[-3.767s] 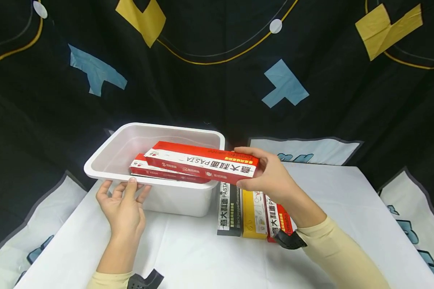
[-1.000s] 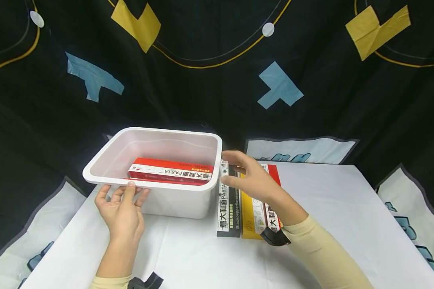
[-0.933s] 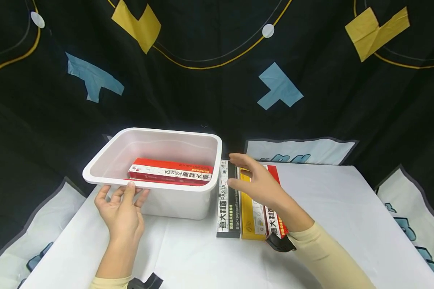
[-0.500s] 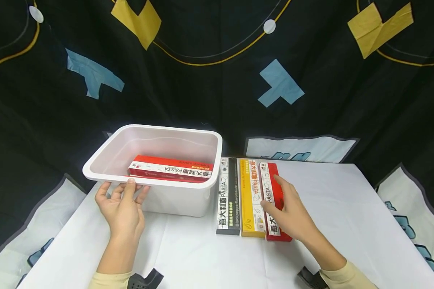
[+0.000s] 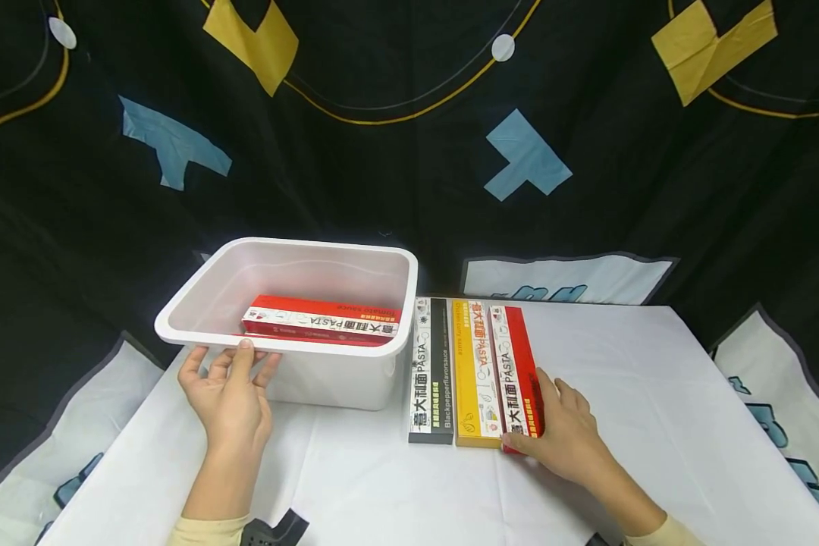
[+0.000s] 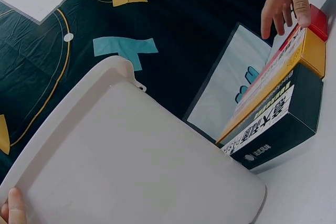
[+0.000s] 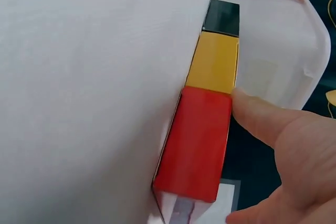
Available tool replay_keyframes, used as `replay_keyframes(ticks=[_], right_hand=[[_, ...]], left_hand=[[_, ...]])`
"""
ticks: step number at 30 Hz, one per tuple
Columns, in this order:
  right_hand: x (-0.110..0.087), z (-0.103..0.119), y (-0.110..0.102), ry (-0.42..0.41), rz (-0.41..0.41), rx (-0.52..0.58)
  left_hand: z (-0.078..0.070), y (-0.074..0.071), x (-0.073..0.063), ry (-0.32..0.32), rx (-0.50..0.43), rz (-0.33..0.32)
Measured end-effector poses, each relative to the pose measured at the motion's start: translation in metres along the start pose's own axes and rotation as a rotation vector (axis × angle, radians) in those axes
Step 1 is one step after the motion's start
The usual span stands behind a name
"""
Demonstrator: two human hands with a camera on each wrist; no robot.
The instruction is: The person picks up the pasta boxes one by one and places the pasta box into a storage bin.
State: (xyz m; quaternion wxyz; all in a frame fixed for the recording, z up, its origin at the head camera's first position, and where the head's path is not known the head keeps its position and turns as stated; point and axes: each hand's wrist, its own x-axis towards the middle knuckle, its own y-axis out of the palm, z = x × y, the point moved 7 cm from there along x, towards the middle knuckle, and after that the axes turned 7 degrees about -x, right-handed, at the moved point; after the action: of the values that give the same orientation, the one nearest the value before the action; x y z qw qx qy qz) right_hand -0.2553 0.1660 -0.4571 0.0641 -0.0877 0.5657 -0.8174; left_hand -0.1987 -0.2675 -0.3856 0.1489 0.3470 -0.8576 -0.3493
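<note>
My left hand (image 5: 228,402) pinches the near rim of a white plastic tub (image 5: 355,379), thumb on top and fingers beneath. Inside the tub a red tomato-sauce pasta box (image 5: 324,317) lies over another red box (image 5: 314,340). At the near end of a red pasta box (image 5: 519,364) on the table is my right hand (image 5: 573,432). Its thumb lies by the box's left corner and its fingers along the right side, not closed around it. In the right wrist view the thumb reaches the seam between the red box and the yellow one.
A yellow pasta box (image 5: 474,371) and a black one (image 5: 431,371) lie side by side between the tub and the red box. White cloth covers the table (image 5: 628,364). A black curtain (image 5: 382,182) hangs behind it.
The right hand set a red box down in the tub, released it, then moved right and nearer to the red box on the table. The left hand has stayed on the rim.
</note>
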Motion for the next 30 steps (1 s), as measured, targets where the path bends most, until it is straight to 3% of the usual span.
replay_keyframes(ticks=[5,13,17,24,30], right_hand=[[0.0,-0.006,0.0,0.026,0.012,0.0],[-0.002,-0.008,0.006,0.032,-0.069,-0.145],[-0.001,-0.011,0.017,0.038,-0.084,-0.159],[0.0,-0.021,0.019,0.08,-0.146,0.0],[-0.007,-0.032,0.0,0.207,-0.141,0.194]], left_hand=[[0.0,0.001,0.0,0.006,0.0,0.014],[-0.002,0.002,0.001,0.022,-0.031,0.022],[-0.003,0.002,0.001,0.021,-0.033,0.015],[-0.002,0.002,0.002,0.026,-0.036,0.019],[-0.001,0.001,0.001,0.024,-0.027,0.018]])
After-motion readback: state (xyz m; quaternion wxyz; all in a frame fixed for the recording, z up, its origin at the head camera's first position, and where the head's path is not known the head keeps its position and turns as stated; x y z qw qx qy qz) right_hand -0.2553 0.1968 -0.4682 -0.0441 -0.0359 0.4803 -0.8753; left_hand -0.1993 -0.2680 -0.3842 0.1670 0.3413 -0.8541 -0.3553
